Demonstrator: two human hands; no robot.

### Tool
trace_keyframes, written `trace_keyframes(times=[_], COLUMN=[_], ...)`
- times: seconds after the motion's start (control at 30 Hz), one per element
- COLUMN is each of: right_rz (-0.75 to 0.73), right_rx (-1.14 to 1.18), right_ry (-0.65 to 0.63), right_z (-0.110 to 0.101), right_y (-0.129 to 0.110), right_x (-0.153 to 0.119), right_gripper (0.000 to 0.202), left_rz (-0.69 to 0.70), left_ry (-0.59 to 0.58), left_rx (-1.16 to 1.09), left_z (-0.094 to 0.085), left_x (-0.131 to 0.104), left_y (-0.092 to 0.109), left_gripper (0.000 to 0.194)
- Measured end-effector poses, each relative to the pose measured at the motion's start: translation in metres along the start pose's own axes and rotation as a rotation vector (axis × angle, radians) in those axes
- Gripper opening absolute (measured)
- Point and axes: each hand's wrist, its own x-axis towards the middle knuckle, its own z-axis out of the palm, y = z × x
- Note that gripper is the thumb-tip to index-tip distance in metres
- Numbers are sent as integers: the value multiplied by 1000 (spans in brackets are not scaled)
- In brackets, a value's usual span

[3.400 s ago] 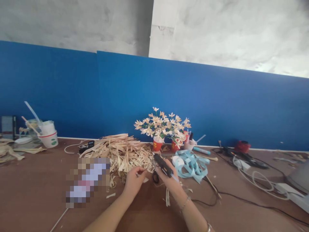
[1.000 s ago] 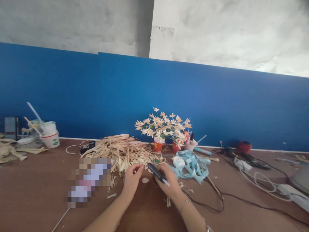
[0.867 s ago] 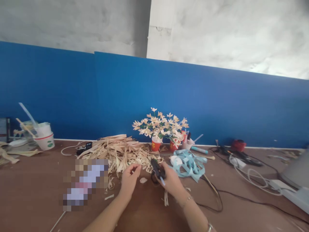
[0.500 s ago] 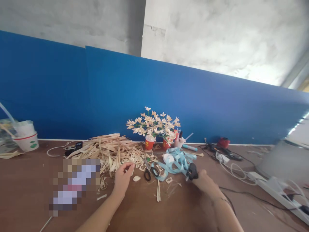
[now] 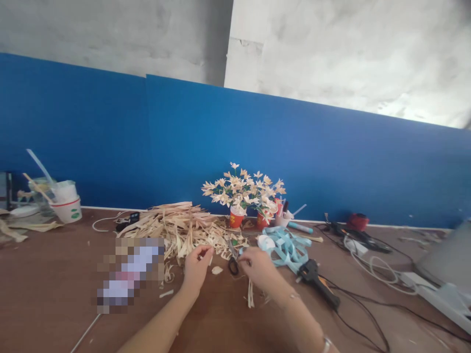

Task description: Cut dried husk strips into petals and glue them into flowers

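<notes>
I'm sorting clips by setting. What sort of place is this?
Probably a craft workspace: the brown table bears a heap of pale, dry-looking strips, what looks like a glue gun, and pale flowers standing in red cups.

Nothing legible here!
Yellow marks (image 5: pixel 235 219) on a red paper cup (image 5: pixel 236 224), green marks (image 5: pixel 75 214) on a red-rimmed white cup (image 5: pixel 62 213), all too small.

Glue gun (image 5: pixel 318 285), held in the right hand (image 5: pixel 260 270) in earlier frames, now lies on the table (image 5: pixel 221 314), near right of the blue ribbon (image 5: pixel 289 246). Right hand, emptied of it, has shifted left to the scissors (image 5: pixel 233 252); contact with their handle unclear, fingers partly hiding it.
</notes>
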Motion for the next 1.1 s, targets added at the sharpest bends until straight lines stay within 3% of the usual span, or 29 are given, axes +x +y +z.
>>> trace_keyframes(times=[0.1,0.27,0.4,0.5,0.6,0.7,1.1], right_rz=[-288,-373,-276,-89,71,140,124], right_rx=[-44,-153,-2,412,891,1133,1045], right_ry=[19,96,182,258,240,223,382], right_z=[33,62,65,64,65,65,63], right_y=[-34,-41,-36,-31,-24,-20,-22], right_x=[15,17,16,19,22,24,23], right_gripper=[18,13,13,14,9,16,28], left_rz=[13,19,-5,-18,1,42,107], left_ry=[-1,2,-8,-29,-46,-75,-122], left_rx=[6,16,2,2,40,111,191], left_z=[-1,1,1,1,1,3,5], left_x=[-1,-1,-1,-2,-2,-3,-9], left_y=[2,3,4,6,5,3,7], left_gripper=[25,23,23,23,22,20,15])
